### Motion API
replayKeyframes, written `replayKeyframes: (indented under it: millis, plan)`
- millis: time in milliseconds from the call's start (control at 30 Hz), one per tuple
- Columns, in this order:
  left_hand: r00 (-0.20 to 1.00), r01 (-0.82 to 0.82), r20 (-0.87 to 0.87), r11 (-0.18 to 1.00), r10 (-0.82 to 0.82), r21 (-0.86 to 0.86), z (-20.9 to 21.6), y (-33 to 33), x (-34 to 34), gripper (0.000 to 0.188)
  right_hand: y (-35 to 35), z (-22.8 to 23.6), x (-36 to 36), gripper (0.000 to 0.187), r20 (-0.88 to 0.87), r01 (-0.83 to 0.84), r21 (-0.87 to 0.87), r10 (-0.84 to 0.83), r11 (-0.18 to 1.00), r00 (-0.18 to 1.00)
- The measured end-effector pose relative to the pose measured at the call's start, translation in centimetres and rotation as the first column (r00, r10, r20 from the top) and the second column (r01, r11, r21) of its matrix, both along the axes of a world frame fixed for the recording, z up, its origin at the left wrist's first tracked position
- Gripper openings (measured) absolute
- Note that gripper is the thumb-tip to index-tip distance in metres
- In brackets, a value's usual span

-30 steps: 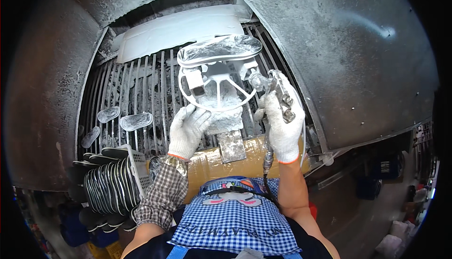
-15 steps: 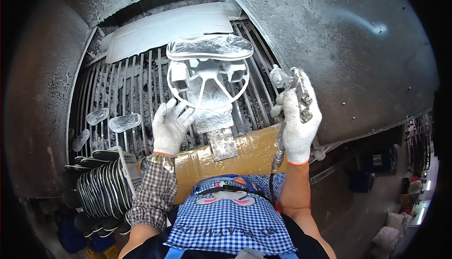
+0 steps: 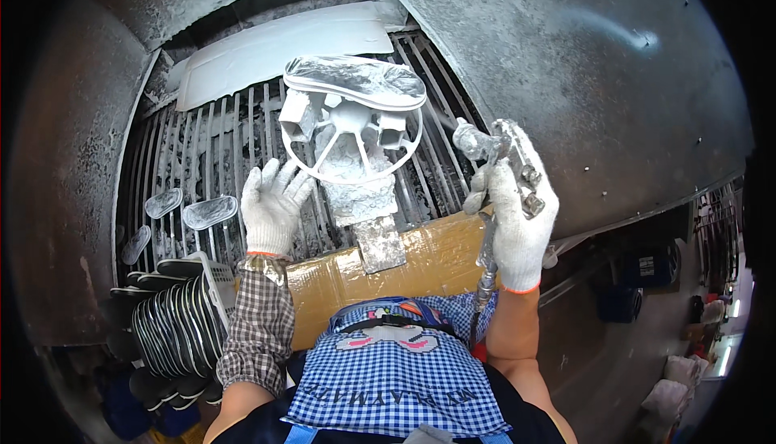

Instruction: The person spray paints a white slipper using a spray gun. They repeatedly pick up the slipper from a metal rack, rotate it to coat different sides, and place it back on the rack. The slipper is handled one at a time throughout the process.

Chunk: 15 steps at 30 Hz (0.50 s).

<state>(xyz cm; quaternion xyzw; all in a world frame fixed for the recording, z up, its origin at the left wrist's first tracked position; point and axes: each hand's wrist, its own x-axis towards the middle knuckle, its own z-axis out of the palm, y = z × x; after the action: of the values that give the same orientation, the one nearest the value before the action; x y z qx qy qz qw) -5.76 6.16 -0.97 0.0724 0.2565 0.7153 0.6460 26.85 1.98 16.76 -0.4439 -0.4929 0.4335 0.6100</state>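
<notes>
A white-coated wheel-shaped turntable (image 3: 364,176) carries a long oval piece (image 3: 356,80) with a shiny dark top and a white rim. Its far end tilts down toward the right. My left hand (image 3: 275,206), in a white knit glove, is beside the wheel's near left rim with its fingers spread and nothing in it. Whether the fingertips touch the rim I cannot tell. My gloved right hand (image 3: 521,210) grips a metal spray gun (image 3: 477,143), its nozzle pointing toward the oval piece. A hose (image 3: 485,282) runs down from the gun.
Metal bars (image 3: 202,137) lie under the turntable, between booth walls (image 3: 598,105). Small oval pieces on sticks (image 3: 210,213) stand at left. Below them, a white basket (image 3: 218,282) holds several dark, pale-edged oval pieces (image 3: 178,327). A tape-covered board (image 3: 440,258) spans the near edge.
The turntable has rotated, so the oval piece now slants down to the right. My left hand has moved left and slightly away. My right hand keeps hold of the spray gun, shifted slightly.
</notes>
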Motion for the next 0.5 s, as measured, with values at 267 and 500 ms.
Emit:
replayKeyframes:
  millis: [267,500]
  plan:
    - [0.996,0.041,-0.083,0.999,-0.043,-0.028,-1.5,-0.5,3.3,0.047,-2.1,0.4,-0.4,0.05,0.081,-0.1,-0.011,0.101,0.995,0.992]
    - [0.979,0.191,0.061,0.981,-0.194,0.04,-1.1,-1.0,7.0,0.059,-1.1,0.4,0.1,0.051,-0.05,-0.04,0.014,0.04,0.999,0.998]
